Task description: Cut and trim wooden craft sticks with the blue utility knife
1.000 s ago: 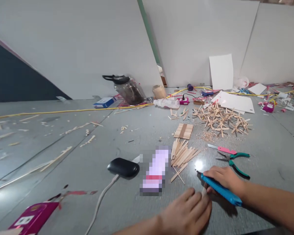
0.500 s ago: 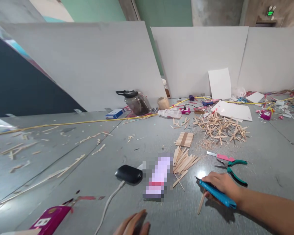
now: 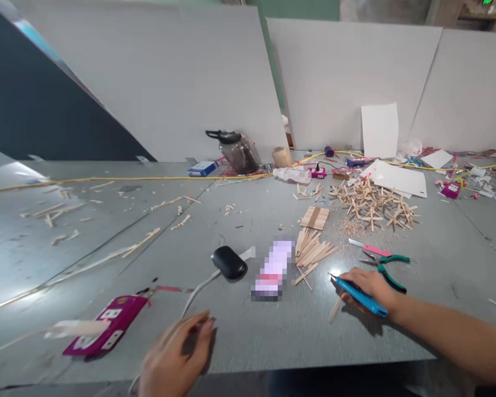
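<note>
My right hand [image 3: 366, 288] is closed around a blue utility knife [image 3: 361, 298], whose tip points up and left. A single wooden stick [image 3: 335, 309] lies on the table beneath that hand. Near the table's front edge, my left hand [image 3: 179, 350] is held with thumb and fingers curved apart, nothing between them. Left of the knife are loose wooden sticks [image 3: 312, 251] and a banded bundle of sticks [image 3: 315, 218]. Behind the right hand lie green-handled pliers [image 3: 392, 270] and a pink cutter [image 3: 374, 250].
A magenta power strip [image 3: 109, 325] with a plug sits front left. A black mouse-shaped object [image 3: 228, 262] and a blurred-out phone [image 3: 273, 270] lie mid-table. Behind are a stick pile [image 3: 372, 204], a dark jug [image 3: 238, 154] and white panels [image 3: 355, 77].
The view has tilted downward, showing the table's front edge. My left hand has come further into view, left of where it was. My right hand still holds the knife.
</note>
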Motion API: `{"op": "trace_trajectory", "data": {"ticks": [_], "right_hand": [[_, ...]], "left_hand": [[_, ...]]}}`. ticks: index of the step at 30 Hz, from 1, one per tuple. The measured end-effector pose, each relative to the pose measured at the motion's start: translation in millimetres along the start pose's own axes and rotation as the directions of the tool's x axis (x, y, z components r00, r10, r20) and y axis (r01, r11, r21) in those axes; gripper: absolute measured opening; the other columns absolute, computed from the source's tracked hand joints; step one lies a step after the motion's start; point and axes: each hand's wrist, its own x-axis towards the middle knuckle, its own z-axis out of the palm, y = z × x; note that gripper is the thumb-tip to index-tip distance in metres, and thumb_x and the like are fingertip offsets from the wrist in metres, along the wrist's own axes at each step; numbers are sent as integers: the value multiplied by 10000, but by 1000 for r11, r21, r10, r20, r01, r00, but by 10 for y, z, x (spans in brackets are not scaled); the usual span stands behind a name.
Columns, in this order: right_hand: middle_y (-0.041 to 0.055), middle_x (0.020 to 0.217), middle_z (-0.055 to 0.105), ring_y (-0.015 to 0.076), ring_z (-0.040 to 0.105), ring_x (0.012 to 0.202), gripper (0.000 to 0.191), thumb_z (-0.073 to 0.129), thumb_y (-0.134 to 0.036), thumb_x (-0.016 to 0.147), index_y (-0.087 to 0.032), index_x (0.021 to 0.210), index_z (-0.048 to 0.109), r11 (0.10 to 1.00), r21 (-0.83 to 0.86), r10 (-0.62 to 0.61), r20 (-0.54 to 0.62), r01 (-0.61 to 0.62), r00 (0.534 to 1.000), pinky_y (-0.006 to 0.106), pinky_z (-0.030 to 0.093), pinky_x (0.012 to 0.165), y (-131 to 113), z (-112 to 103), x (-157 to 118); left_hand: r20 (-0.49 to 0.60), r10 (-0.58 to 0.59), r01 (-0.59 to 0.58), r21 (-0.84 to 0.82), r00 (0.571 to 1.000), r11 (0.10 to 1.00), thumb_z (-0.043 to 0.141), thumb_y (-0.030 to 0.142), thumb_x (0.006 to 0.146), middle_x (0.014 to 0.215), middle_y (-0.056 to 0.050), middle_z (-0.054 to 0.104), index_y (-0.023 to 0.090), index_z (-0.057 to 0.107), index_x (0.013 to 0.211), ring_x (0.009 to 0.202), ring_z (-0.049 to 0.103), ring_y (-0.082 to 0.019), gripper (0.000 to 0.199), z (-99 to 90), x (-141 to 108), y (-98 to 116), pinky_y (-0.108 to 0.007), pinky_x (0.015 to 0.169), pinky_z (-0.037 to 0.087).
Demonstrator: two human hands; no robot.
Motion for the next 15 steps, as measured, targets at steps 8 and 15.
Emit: {"op": "trace_trajectory", "data": {"ticks": [8, 15], "right_hand": [[118, 1136, 819, 248, 804, 928, 334, 638, -432, 1143, -251, 1423, 656, 998, 12, 54, 10, -54, 999, 357, 646, 796, -23, -128, -64], [85, 1084, 809, 227, 809, 920, 317, 624, -459, 1156, -239, 1378, 678, 993, 40, 111, -17, -110, 994, 342, 664, 802, -122, -297, 2]], "left_hand": [[211, 866, -774, -389, 453, 499, 670, 255, 1088, 963, -56, 774, 187, 718, 1168, 810, 734, -180, 115, 696, 131, 1905, -325, 755, 559], [-71, 920, -713, -656, 386, 249, 659, 308, 1080, 796, -4, 712, 186, 705, 1034, 673, 659, -168, 138, 1138, 197, 2188, -350, 642, 485]]}}
